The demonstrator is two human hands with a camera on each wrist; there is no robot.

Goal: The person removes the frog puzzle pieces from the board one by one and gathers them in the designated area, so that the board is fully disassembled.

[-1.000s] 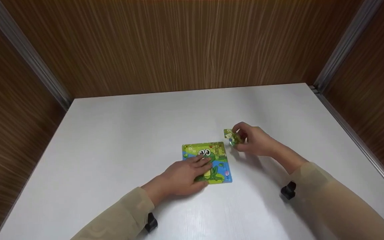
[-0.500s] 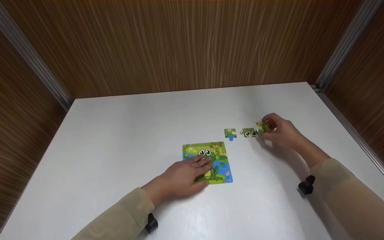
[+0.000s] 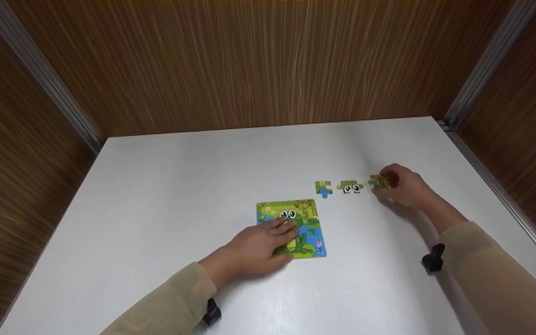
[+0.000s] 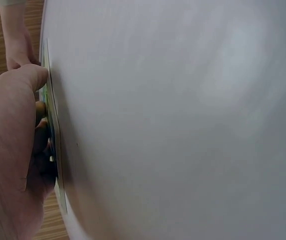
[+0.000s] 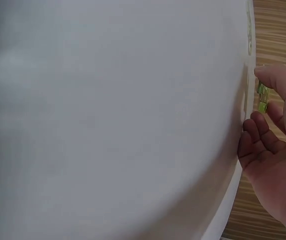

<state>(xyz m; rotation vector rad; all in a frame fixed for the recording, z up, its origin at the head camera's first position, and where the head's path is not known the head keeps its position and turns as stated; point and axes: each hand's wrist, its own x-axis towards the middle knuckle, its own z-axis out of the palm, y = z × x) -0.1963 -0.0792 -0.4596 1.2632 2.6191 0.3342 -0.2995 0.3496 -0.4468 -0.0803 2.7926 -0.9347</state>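
Note:
My left hand [image 3: 259,246] rests with its fingers extended on a square frog jigsaw puzzle [image 3: 311,231], covering its lower left part. Farther right, my right hand [image 3: 406,187] pinches a green puzzle piece [image 3: 378,181] between thumb and fingers, low over the table. That same puzzle piece [image 5: 263,97] shows between thumb and index finger in the right wrist view. Left of it lie a puzzle piece with two cartoon eyes [image 3: 351,184] and a green-and-blue puzzle piece [image 3: 322,190], set apart in a row beyond the puzzle.
The white table [image 3: 179,186] spreads around both hands. Wood-grain panels [image 3: 268,65] rise behind it and on both sides, with metal strips [image 3: 496,60] at the corners.
My right hand has moved right from beside the puzzle. It has let go of the green-and-blue piece, then the eyes piece, and keeps one green piece. The left hand has stayed put.

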